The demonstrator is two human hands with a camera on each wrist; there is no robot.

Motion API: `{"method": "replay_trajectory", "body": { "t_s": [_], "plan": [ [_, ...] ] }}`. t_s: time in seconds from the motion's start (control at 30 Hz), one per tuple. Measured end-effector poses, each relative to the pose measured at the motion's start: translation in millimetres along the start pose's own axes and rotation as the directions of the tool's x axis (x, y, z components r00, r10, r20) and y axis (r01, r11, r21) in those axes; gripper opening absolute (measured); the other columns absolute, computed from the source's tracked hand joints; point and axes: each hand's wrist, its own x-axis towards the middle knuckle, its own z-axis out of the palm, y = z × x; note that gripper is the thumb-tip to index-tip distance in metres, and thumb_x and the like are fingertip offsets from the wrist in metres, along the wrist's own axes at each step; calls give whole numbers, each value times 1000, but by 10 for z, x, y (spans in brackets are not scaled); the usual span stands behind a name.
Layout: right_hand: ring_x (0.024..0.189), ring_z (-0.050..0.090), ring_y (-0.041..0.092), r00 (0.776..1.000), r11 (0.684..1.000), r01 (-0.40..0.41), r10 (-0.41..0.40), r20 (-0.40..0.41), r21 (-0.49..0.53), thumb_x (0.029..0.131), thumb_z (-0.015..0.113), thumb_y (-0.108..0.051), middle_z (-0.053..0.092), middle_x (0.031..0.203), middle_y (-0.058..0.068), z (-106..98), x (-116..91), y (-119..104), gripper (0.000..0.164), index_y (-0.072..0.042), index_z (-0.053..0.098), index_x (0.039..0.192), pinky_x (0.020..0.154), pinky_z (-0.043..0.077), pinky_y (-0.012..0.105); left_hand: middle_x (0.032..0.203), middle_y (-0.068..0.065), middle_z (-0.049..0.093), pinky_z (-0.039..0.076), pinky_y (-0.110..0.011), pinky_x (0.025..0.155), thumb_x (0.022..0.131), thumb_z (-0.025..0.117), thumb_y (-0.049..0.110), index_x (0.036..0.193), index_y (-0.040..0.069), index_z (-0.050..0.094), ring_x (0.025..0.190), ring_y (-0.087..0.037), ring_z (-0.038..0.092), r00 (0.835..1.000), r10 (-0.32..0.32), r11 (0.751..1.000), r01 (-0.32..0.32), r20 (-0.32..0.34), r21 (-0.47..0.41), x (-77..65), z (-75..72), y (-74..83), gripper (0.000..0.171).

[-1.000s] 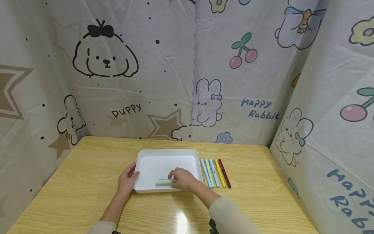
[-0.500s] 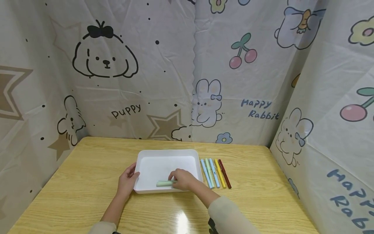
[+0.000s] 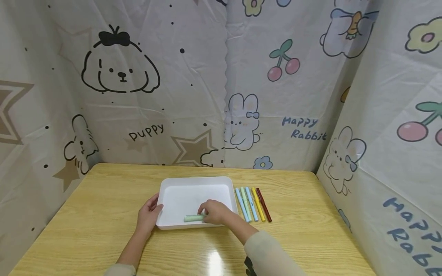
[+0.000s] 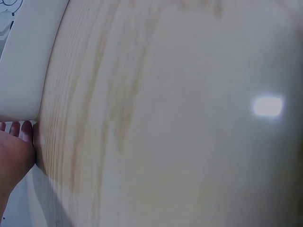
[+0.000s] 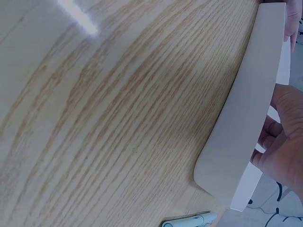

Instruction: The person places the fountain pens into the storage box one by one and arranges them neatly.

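Observation:
A white rectangular tray (image 3: pixel 197 191) sits on the wooden table. My left hand (image 3: pixel 148 216) holds it at the left edge, thumb at the rim and fingers along the outer wall. Inside the tray, close to the near wall, my right hand (image 3: pixel 215 212) pinches the right end of a light green pen (image 3: pixel 193 218), which lies crosswise. In the right wrist view the tray's outer wall (image 5: pixel 241 99) hides the pen, and the curled fingers of my right hand (image 5: pixel 284 142) reach in over the rim. The left wrist view shows my left hand (image 4: pixel 16 151) at the tray's corner (image 4: pixel 23 94).
To the right of the tray, several pens lie side by side: light blue pens (image 3: pixel 243 205), a light green pen (image 3: pixel 247 203), a yellow pen (image 3: pixel 258 204) and a dark red pen (image 3: pixel 264 204). Printed cloth (image 3: pixel 193 96) hangs behind the table (image 3: pixel 297 214) and on both sides.
The green pen in my right hand has shifted slightly toward the tray's near wall and looks narrower. My left hand keeps its place on the tray. The head view has turned slightly right.

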Motion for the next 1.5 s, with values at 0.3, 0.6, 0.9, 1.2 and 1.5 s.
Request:
{"method": "replay_trajectory", "body": {
  "t_s": [0.3,0.6,0.9,1.2,1.5],
  "plan": [
    [76,52,7,999,998,-35,36,-8,61,77,68,-14,62,86,-2,-69,-34,20,25,-17,70,102,69,45,23,146,-17,39,41,-19,91,94,48,12,143,8,37,130,-30,42,1000,-4,1000,4,-2,22,20,-1,-14,50],
    [80,56,11,999,998,-8,11,-50,65,82,64,-11,65,91,4,-192,-134,89,22,-12,69,103,68,45,23,146,-18,38,33,3,70,94,49,11,143,7,37,128,-28,42,1000,-4,1000,4,-3,-1,22,3,-25,50],
    [79,55,13,996,996,-6,13,-84,85,84,64,-13,64,91,6,-287,-233,202,20,-9,69,104,67,44,25,146,-18,39,33,3,70,94,49,12,143,7,37,128,-29,42,1000,1,1000,-1,-6,13,17,9,-27,50],
    [74,52,14,991,990,-9,28,-132,144,84,65,-12,62,87,7,-394,-313,304,21,-4,68,103,62,42,25,146,-19,38,32,3,69,94,49,12,143,6,36,128,-30,41,1000,-8,1000,8,-5,19,5,-4,-32,51],
    [73,50,15,984,986,-36,63,-167,160,84,66,-11,62,85,8,-466,-354,438,21,-3,68,103,61,41,27,145,-20,39,33,2,70,94,50,12,143,6,36,128,-30,42,1000,-5,1000,5,-7,26,14,1,-45,51]
  ]
}}
